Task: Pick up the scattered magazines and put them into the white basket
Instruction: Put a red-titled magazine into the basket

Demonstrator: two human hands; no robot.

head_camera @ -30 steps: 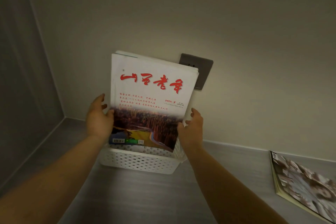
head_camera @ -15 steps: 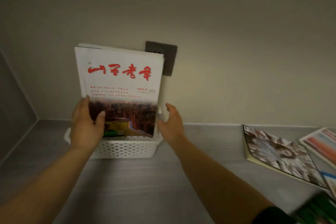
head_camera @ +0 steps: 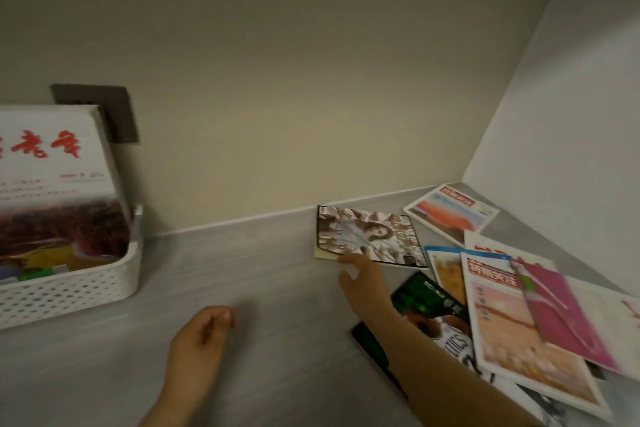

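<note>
Head view: right hand, fingers spread, at the portrait magazine's near edge on the table — left hand loosely curled, empty. Next pickup looks underway; it calls for a grip, then carrying left to the white basket.

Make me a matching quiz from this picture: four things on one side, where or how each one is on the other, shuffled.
1 red-titled magazine
2 portrait magazine
3 pink booklet
4 left hand

A at the fingertips of the right hand
B standing in the white basket
C atop the magazine pile on the right
D loosely curled, holding nothing

Pairs: 1-B, 2-A, 3-C, 4-D
</note>
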